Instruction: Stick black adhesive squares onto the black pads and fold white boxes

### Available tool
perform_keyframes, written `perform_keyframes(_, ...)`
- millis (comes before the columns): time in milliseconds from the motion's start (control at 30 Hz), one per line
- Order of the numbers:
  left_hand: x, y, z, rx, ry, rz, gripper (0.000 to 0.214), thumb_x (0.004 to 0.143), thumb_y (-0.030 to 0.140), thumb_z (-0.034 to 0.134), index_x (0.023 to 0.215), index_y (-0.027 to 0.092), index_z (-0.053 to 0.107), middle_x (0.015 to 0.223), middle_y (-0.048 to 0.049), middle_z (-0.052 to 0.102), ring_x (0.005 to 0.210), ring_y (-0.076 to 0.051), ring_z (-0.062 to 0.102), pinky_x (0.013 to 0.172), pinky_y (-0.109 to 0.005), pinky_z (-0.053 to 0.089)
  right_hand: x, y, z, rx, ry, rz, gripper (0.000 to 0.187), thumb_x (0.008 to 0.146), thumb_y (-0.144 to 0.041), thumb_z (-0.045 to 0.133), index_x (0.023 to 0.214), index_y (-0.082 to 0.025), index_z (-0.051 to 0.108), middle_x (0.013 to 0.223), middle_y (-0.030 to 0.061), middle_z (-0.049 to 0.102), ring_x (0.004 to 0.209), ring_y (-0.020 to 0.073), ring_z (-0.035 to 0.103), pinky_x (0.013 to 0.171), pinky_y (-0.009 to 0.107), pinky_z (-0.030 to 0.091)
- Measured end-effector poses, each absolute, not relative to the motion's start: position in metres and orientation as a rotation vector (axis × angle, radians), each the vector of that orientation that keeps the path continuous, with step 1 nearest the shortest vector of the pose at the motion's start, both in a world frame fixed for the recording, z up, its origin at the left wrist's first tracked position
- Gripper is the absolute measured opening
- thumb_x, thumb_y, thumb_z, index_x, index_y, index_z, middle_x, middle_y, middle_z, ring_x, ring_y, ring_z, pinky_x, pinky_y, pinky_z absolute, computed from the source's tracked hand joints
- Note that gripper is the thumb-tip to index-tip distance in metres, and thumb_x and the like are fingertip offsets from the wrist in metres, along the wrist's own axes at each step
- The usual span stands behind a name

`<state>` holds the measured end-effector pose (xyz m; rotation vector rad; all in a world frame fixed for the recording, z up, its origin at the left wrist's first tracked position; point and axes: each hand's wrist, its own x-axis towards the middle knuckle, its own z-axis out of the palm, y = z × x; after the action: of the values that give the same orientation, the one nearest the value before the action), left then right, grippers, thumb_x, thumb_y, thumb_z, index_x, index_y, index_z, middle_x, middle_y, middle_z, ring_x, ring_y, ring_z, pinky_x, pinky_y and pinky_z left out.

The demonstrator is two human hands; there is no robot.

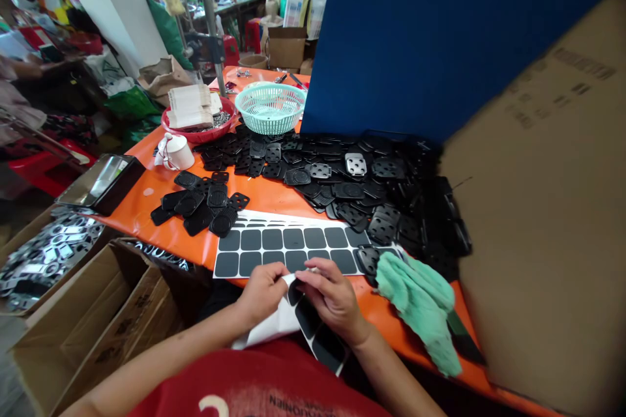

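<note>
My left hand (264,293) pinches the white edge of a sheet of black stickers (309,318) that hangs bent over my lap. At the same top edge, my right hand (333,300) has its thumb and fingers closed together; its fingertips touch the sheet's corner. Just beyond both hands, flat sheets of rounded-square black stickers (272,239) lie stacked on the orange table (267,192). A small group of black plates (203,202) lies left of the stack, and a large heap of similar black plates (337,192) spreads behind it.
A green cloth (415,300) hangs over the table edge at right, beside a tall cardboard panel (548,208). Behind stand a mint basket (270,107), a red basket (198,135) and a white lidded cup (175,152). Boxes of metal parts (49,254) stand at left.
</note>
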<state>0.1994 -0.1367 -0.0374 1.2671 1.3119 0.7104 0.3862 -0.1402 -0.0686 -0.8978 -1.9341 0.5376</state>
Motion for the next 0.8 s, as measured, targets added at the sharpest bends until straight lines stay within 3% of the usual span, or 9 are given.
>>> perform_keyframes(133, 0.196, -0.130, -0.037, 1.173, 1.357, 0.739, 0.019, 0.074, 0.032, 0.049, 0.063, 0.018, 0.053, 0.057, 0.0031, 0.049, 0.055, -0.011, 0.041, 0.051, -0.021, 0.032, 0.389, -0.145, -0.063, -0.863, -2.006, 0.521, 0.031, 0.088, -0.009, 0.058, 0.109, -0.030, 0.067, 0.110, 0.0077, 0.060, 0.082, 0.0157, 0.064, 0.070, 0.029, 0.057)
perform_keyframes(300, 0.199, -0.122, -0.024, 1.287, 1.288, 0.730, 0.017, 0.073, 0.028, 0.053, 0.062, 0.016, 0.059, 0.060, 0.0014, 0.055, 0.061, -0.012, 0.046, 0.058, -0.022, 0.036, 0.387, -0.144, -0.054, -0.965, -1.943, 0.529, 0.042, 0.088, -0.012, 0.061, 0.125, -0.030, 0.058, 0.114, 0.0099, 0.058, 0.095, 0.0198, 0.064, 0.080, 0.032, 0.057)
perform_keyframes(433, 0.206, -0.124, -0.022, 1.257, 1.214, 0.722, 0.017, 0.070, 0.027, 0.056, 0.058, 0.016, 0.058, 0.056, 0.0022, 0.053, 0.057, -0.011, 0.044, 0.056, -0.022, 0.035, 0.386, -0.138, -0.047, -0.928, -1.937, 0.560, 0.030, 0.088, -0.013, 0.063, 0.113, -0.031, 0.065, 0.115, 0.0076, 0.057, 0.078, 0.0139, 0.064, 0.070, 0.028, 0.057)
perform_keyframes(633, 0.203, -0.125, -0.034, 0.826, 1.190, 0.713, 0.023, 0.063, 0.035, 0.068, 0.060, 0.016, 0.056, 0.052, 0.0038, 0.052, 0.049, -0.009, 0.043, 0.048, -0.021, 0.033, 0.388, -0.144, -0.044, -0.898, -1.914, 0.444, 0.031, 0.086, -0.009, 0.062, 0.106, -0.030, 0.068, 0.101, 0.0063, 0.063, 0.087, 0.0184, 0.066, 0.070, 0.029, 0.057)
perform_keyframes(800, 0.198, -0.110, -0.040, 0.962, 1.310, 0.941, 0.017, 0.076, 0.034, 0.059, 0.075, 0.017, 0.061, 0.067, 0.0007, 0.062, 0.062, -0.013, 0.055, 0.059, -0.024, 0.044, 0.403, -0.150, -0.031, -1.039, -1.768, 0.340, 0.035, 0.083, -0.007, 0.062, 0.104, -0.034, 0.071, 0.104, 0.0055, 0.062, 0.086, 0.0190, 0.063, 0.071, 0.033, 0.055)
